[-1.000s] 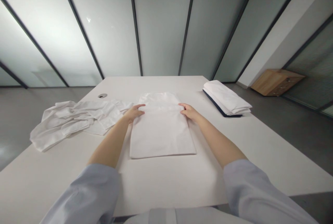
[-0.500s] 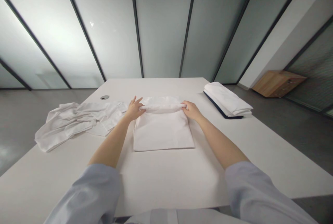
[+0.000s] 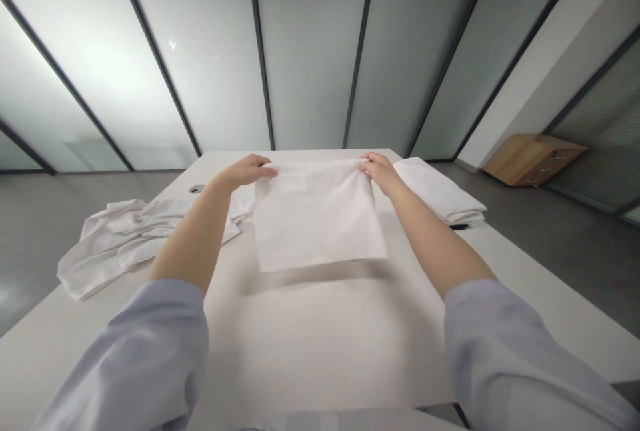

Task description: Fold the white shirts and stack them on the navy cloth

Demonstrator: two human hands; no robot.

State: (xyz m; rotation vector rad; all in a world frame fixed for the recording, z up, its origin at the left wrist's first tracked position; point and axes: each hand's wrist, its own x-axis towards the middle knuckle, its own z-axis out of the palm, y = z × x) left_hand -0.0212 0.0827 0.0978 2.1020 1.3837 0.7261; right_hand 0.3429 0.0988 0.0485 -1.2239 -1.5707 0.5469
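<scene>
A folded white cloth (image 3: 320,217) hangs in the air above the table, its lower edge clear of the surface and casting a shadow. My left hand (image 3: 249,171) pinches its upper left corner between thumb and fingers. At the upper right corner, my right hand (image 3: 380,171) grips it the same way. The cloth is stretched fairly flat between the two hands, with slight creases near the right one. What kind of cloth item it is, I cannot make out.
Crumpled white cloth (image 3: 120,237) lies at the table's left side, partly behind my left forearm. On the right rests a stack of folded white cloth (image 3: 440,191) with a dark edge beneath. A wooden cabinet (image 3: 533,159) stands on the floor beyond the white table (image 3: 320,351).
Both hands have risen, lifting the folded cloth off the table so that it now hangs. The stack and the crumpled cloth lie as before, now partly covered by my forearms.
</scene>
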